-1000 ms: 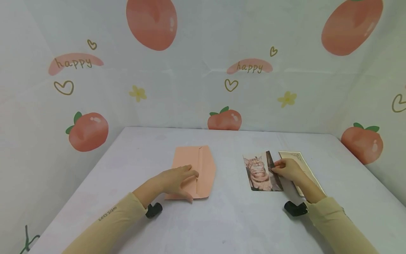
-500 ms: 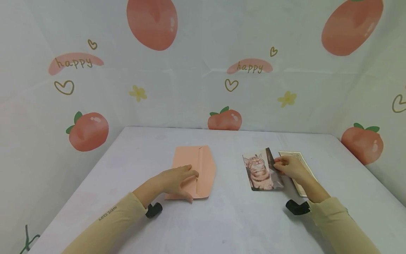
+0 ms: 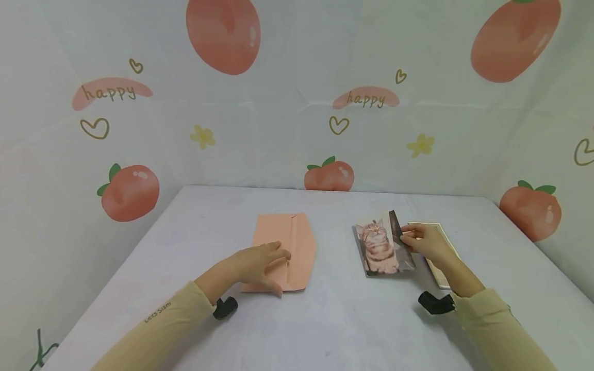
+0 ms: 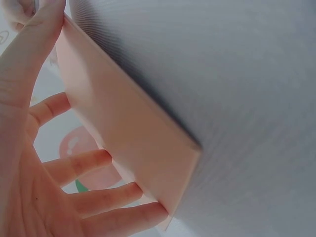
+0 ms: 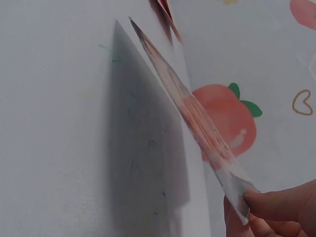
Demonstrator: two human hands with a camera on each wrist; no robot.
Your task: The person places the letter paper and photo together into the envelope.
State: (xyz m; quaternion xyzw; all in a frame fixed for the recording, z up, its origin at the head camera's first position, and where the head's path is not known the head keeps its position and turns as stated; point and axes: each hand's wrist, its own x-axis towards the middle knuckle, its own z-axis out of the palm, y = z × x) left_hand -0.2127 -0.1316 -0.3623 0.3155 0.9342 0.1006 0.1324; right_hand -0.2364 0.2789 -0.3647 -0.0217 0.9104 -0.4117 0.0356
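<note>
A peach-coloured envelope lies on the table left of centre, its pointed flap opened out to the right. My left hand rests on it with fingers spread and slightly bent; the left wrist view shows the fingertips touching the envelope. With thumb and fingers, my right hand pinches the right edge of a cat photo card. In the right wrist view the card is tilted and lifted, its shadow on the tabletop. Under my right hand lies a cream card with a gold border, partly hidden.
The table has a white cover. A white cloth printed with peaches, hearts and "happy" hangs behind and at the sides. Black wrist cameras stick out from both sleeves. A dark green string shows at the lower left.
My right hand has raised the cat photo card off the table, its right edge first and now the rest, moving slightly up in view. The left hand and envelope have stayed put.
</note>
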